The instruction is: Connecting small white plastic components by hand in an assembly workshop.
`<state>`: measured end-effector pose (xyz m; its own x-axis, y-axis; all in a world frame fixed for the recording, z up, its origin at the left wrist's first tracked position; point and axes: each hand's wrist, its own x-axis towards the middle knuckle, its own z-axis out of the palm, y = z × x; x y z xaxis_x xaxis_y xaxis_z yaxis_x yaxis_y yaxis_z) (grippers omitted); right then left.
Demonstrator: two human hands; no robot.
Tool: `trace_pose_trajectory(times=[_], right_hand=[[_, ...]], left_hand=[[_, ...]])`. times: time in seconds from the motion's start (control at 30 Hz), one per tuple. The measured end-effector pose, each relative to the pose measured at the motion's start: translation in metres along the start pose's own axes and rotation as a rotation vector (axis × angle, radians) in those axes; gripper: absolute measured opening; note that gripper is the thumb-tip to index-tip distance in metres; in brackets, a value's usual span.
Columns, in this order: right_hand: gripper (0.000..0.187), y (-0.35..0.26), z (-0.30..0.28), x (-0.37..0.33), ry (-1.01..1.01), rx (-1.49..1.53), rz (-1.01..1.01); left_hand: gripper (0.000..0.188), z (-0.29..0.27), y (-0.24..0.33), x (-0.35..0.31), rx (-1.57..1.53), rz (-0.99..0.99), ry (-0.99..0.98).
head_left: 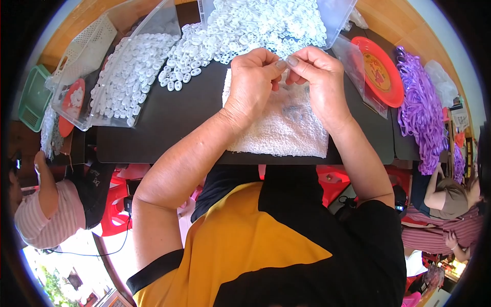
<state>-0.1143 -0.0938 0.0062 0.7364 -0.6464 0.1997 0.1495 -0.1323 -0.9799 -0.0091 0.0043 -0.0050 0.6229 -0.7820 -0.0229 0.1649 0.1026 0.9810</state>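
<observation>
Over the towel (281,140), near its far edge, both hands work close together. Left hand (250,77): narrow, thumb and fingers drawn into a pinch, other fingers curled. Right hand (325,77): likewise narrow, thumb against the bent forefinger. The two thumb tips nearly meet; cannot tell whether they touch. Anything held within the pinches is hidden or too small to make out.

The towel, white and rumpled, lies on the dark surface (169,115), its near edge close to the front of the surface. Just beyond the hands: white pieces (189,56), small, rounded, with holes or dark centres. They fill the bin (340,20), spill as a loose heap to its left, and lie thickly in the clear tray (83,122) farther left.

Left margin: a white basket (88,46) and a green tray (31,102) beyond the clear tray. Right of the hands: a red plate (395,93) with a yellow centre, partly behind a clear panel (353,66); then a long bundle of purple ribbon (419,112), with a pale bag (441,84) beside it.

Far left: a co-worker in a striped top (51,210). Far right: another, in a brown top (452,197).
</observation>
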Motion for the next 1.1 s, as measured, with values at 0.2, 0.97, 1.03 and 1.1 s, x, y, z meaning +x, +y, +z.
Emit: trace_pose_trajectory(times=[0.2,0.97,1.03,1.1], right_hand=[[0.013,0.001,-0.01,0.004,-0.007,-0.005,0.04],[0.01,0.031,-0.109,-0.013,-0.029,-1.563,-0.478],[0.009,0.03,-0.109,-0.014,-0.048,-1.578,-0.48],[0.008,0.026,-0.108,-0.015,-0.076,-1.587,-0.44]], left_hand=[[0.013,-0.002,0.01,0.002,-0.007,-0.087,-0.075],[0.013,-0.004,0.006,0.001,0.086,-0.023,-0.113],[0.014,-0.004,0.006,0.001,0.097,-0.034,-0.11],[0.013,-0.004,0.006,0.0,0.114,-0.039,-0.111]])
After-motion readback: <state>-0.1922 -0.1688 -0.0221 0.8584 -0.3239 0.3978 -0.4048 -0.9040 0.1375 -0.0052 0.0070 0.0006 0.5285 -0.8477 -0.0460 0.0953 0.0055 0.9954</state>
